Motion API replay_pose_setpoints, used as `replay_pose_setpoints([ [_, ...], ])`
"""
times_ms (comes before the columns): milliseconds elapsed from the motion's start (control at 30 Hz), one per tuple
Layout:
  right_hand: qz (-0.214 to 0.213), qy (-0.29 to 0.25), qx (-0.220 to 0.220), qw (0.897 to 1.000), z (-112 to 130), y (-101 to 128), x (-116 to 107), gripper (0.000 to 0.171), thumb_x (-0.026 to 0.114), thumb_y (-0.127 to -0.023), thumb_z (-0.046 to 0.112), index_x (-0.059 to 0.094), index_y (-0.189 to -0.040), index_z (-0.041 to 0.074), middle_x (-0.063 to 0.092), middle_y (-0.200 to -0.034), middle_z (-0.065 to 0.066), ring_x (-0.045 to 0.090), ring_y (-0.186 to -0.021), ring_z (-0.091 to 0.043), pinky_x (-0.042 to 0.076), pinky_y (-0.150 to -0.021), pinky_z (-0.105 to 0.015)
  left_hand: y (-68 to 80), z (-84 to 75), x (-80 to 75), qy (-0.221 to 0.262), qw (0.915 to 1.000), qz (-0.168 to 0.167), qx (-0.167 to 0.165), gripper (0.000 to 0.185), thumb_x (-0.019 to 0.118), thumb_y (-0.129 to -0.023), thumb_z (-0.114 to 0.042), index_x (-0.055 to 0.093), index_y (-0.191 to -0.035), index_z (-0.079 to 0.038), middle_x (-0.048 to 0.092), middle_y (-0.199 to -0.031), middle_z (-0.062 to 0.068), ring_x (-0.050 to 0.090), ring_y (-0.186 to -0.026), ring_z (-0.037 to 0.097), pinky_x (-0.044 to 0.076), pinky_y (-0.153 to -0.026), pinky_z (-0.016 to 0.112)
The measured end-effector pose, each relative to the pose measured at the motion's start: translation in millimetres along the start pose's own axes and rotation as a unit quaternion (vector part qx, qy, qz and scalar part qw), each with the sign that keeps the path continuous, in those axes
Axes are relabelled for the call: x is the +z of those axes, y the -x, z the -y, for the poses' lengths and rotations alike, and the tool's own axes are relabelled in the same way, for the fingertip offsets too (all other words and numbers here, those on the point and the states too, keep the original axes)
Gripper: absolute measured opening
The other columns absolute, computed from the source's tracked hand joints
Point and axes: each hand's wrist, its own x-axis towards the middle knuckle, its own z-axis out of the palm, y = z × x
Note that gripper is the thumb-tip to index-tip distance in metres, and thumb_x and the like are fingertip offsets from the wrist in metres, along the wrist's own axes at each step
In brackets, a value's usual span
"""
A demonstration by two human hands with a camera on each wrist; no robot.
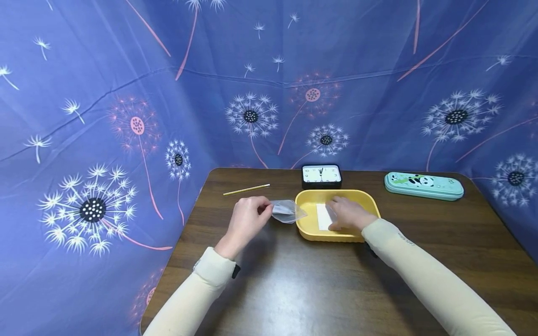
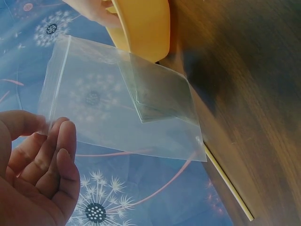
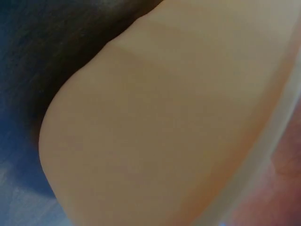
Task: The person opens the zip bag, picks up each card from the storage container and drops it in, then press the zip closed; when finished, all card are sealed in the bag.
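My left hand point(image 1: 249, 219) pinches a clear zip bag point(image 2: 94, 94) by its zip edge, between thumb and fingers. Flat grey-green sheets point(image 2: 162, 96) show inside the bag. Its far end reaches the left rim of the yellow tray point(image 1: 302, 228). Inside that tray a white card point(image 1: 322, 217) lies flat. My right hand point(image 1: 350, 213) reaches down into the tray, thumb toward the near side, fingers toward the far side. Between them a thin greyish flat piece point(image 1: 331, 213) stands tilted over the white card. The tray's outer wall point(image 3: 155, 127) fills most of the right wrist view, hiding the fingertips.
A pencil point(image 1: 246, 189) lies on the brown table point(image 1: 286, 289), beyond my left hand. Behind the tray stands a black-framed clock point(image 1: 321, 175). A mint panda pencil case point(image 1: 423, 185) lies at the back right. Blue dandelion-print cloth point(image 1: 218, 121) hangs behind the table.
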Motion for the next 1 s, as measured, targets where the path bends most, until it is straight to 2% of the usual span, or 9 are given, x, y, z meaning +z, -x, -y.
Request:
replay_pose_setpoints([
  [300, -0.007, -0.006, -0.003, 1.0, -3.1, 10.3, 2.3, 0.087, 0.093, -0.075, 0.046, 0.061, -0.137, -0.006, 0.055, -0.129, -0.025, 0.057, -0.115, -0.039, 0.048, -0.1, -0.055, 0.0, 0.8, 1.6, 0.001, 1.0, -0.001, 0.0, 0.012, 0.073, -0.09, -0.006, 0.077, -0.082, -0.014, 0.064, -0.068, -0.01, 0.053, -0.056, 0.005, 0.046, -0.057, 0.027],
  [533, -0.03, -0.008, 0.0, 1.0, -5.8, 14.1, 4.1, 0.088, 0.095, -0.071, 0.048, 0.061, -0.134, -0.004, 0.058, -0.123, -0.02, 0.06, -0.11, -0.037, 0.051, -0.094, -0.054, -0.3, 0.8, 3.4, 0.004, 1.0, -0.002, 0.003, 0.012, 0.073, -0.089, -0.006, 0.076, -0.08, -0.014, 0.063, -0.067, -0.011, 0.052, -0.056, 0.005, 0.046, -0.056, 0.027],
  [733, -0.048, -0.025, 0.004, 0.998, -6.5, 13.3, 5.1, 0.086, 0.096, -0.071, 0.042, 0.057, -0.133, -0.003, 0.06, -0.122, -0.02, 0.061, -0.106, -0.036, 0.053, -0.09, -0.055, 0.3, 0.0, 2.6, 0.004, 1.0, 0.0, -0.001, 0.013, 0.072, -0.089, -0.006, 0.077, -0.081, -0.014, 0.064, -0.068, -0.011, 0.052, -0.056, 0.005, 0.046, -0.057, 0.027],
  [933, -0.088, -0.028, -0.017, 0.996, -8.5, 11.0, 4.4, 0.072, 0.095, -0.076, 0.027, 0.06, -0.131, -0.002, 0.061, -0.12, -0.02, 0.063, -0.097, -0.032, 0.056, -0.081, -0.051, 0.8, 0.3, 2.6, 0.003, 1.0, 0.001, -0.003, 0.012, 0.073, -0.09, -0.006, 0.077, -0.082, -0.014, 0.064, -0.067, -0.011, 0.053, -0.056, 0.005, 0.046, -0.057, 0.028],
  [1000, -0.107, -0.016, -0.027, 0.994, -8.7, 10.8, 2.5, 0.065, 0.093, -0.079, 0.024, 0.063, -0.129, -0.003, 0.063, -0.121, -0.021, 0.065, -0.099, -0.033, 0.056, -0.083, -0.051, 0.8, 0.4, 2.6, 0.003, 1.0, 0.001, -0.003, 0.013, 0.073, -0.089, -0.006, 0.077, -0.081, -0.014, 0.063, -0.067, -0.011, 0.053, -0.056, 0.005, 0.046, -0.057, 0.028],
])
